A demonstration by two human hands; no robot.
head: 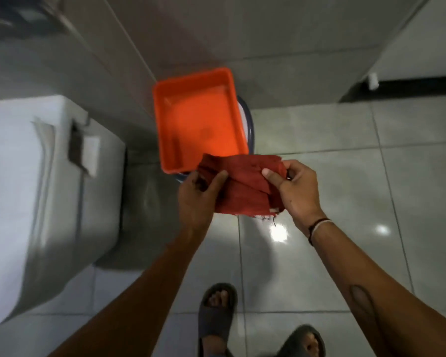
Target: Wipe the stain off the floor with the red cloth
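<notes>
Here the red cloth [242, 186] is held up in the air between both hands, just in front of the near edge of an orange tub [198, 117] and partly covering that edge. The left hand [198, 199] clamps the cloth's left side, thumb on top and the other fingers hidden underneath. The right hand [294, 186] pinches the right side between thumb and curled fingers, with a thin band on its wrist. The cloth is bunched in folds, and its lower hem is frayed.

The tub sits on something round and dark-rimmed [249, 124], mostly hidden beneath it. At left a white toilet [36, 189] is blurred and cut off by the frame. Two dark sandals [216, 320] stand on the grey tiled floor [345, 150], the right one cut off at the bottom. No stain can be made out on the glossy tiles.
</notes>
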